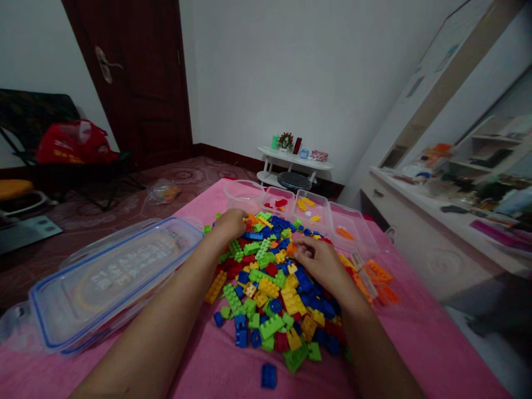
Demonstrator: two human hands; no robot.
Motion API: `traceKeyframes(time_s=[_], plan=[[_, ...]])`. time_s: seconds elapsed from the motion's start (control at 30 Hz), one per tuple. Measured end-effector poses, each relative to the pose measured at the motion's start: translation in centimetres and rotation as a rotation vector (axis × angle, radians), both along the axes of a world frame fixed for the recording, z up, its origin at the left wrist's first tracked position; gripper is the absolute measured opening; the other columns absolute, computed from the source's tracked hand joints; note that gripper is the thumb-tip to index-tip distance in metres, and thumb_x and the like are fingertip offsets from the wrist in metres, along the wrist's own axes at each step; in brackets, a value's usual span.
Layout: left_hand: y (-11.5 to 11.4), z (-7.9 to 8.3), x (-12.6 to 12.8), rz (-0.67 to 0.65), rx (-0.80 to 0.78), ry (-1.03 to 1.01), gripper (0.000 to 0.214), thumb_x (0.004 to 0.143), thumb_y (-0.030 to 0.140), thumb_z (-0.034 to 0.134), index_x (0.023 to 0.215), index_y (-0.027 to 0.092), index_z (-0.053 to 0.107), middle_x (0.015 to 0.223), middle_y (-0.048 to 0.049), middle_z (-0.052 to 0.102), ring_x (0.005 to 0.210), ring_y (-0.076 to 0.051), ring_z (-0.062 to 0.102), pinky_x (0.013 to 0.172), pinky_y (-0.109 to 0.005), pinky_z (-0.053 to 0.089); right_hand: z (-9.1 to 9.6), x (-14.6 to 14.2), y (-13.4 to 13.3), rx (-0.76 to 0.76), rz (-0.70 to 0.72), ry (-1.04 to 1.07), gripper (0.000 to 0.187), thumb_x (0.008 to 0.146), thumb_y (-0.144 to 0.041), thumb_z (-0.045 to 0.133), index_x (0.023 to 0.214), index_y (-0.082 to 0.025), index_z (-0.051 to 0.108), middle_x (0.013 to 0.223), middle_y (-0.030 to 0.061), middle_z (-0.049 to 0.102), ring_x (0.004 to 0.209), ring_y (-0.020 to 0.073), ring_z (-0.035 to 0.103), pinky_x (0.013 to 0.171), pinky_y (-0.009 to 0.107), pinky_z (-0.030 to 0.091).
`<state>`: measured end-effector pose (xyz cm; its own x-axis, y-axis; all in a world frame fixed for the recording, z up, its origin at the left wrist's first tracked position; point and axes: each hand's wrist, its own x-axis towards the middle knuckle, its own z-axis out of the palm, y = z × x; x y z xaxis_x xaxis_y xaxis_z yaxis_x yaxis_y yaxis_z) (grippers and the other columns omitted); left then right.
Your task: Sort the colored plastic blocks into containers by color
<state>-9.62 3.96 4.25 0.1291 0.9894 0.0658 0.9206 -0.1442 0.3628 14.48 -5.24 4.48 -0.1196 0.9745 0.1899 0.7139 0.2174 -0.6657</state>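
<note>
A wide heap of toy building bricks (270, 288) in green, yellow, blue, red and orange covers the middle of the pink cloth. At the heap's far left edge, my left hand (233, 223) reaches down beside several orange bricks (251, 221); its fingers are hidden behind the back of the hand. My right hand (318, 257) is over the right side of the pile, its fingers curled at an orange brick (292, 247) that it appears to pinch. One blue brick (268, 376) lies apart, close to the near edge.
Clear plastic boxes line the far side: one with red bricks (281, 203), one with yellow bricks (305, 203), one with orange bricks (344, 233). A round clear tub (244, 191) stands beside them. Blue-rimmed lids (124, 277) lie left; orange pieces (380, 274) lie right.
</note>
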Motion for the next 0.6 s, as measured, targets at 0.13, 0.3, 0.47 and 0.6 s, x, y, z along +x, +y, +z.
traceKeyframes(time_s=[0.13, 0.3, 0.47, 0.6], plan=[[-0.3, -0.5, 0.3, 0.014, -0.032, 0.127, 0.041, 0.072, 0.022, 0.063, 0.112, 0.024, 0.069, 0.116, -0.0113, 0.068, 0.105, -0.029, 0.063, 0.085, -0.033, 0.050, 0.5, 0.3, -0.1, 0.063, -0.017, 0.097, 0.030, 0.074, -0.023, 0.057, 0.101, -0.015, 0.069, 0.073, 0.0018, 0.064, 0.065, 0.0148, 0.059, 0.062, 0.026, 0.044], [-0.3, 0.8, 1.0, 0.055, 0.122, -0.160, 0.039, 0.076, 0.020, 0.060, 0.114, 0.022, 0.068, 0.111, -0.0107, 0.070, 0.104, -0.026, 0.063, 0.087, -0.033, 0.049, 1.3, 0.7, -0.2, 0.150, -0.085, 0.231, 0.028, 0.073, -0.027, 0.061, 0.096, -0.014, 0.069, 0.073, 0.0031, 0.064, 0.065, 0.0147, 0.057, 0.063, 0.027, 0.046], [-2.2, 2.4, 3.9, -0.346, -0.162, -0.846, 0.044, 0.079, 0.028, 0.063, 0.119, 0.010, 0.062, 0.091, -0.0108, 0.071, 0.078, -0.018, 0.067, 0.070, -0.029, 0.052, 2.3, 0.5, -0.5, 0.253, -0.209, 0.414, 0.030, 0.067, -0.034, 0.069, 0.091, -0.016, 0.066, 0.091, 0.0074, 0.065, 0.077, 0.0175, 0.059, 0.067, 0.028, 0.048], [-4.5, 3.0, 6.6, -0.435, -0.348, -1.092, 0.051, 0.074, 0.029, 0.070, 0.120, 0.009, 0.060, 0.081, -0.0062, 0.068, 0.067, -0.013, 0.063, 0.065, -0.026, 0.051, 3.1, 0.0, -1.2, 0.098, -0.085, 0.601, 0.026, 0.068, -0.036, 0.070, 0.085, -0.018, 0.064, 0.096, 0.0057, 0.066, 0.087, 0.0187, 0.061, 0.073, 0.029, 0.048]])
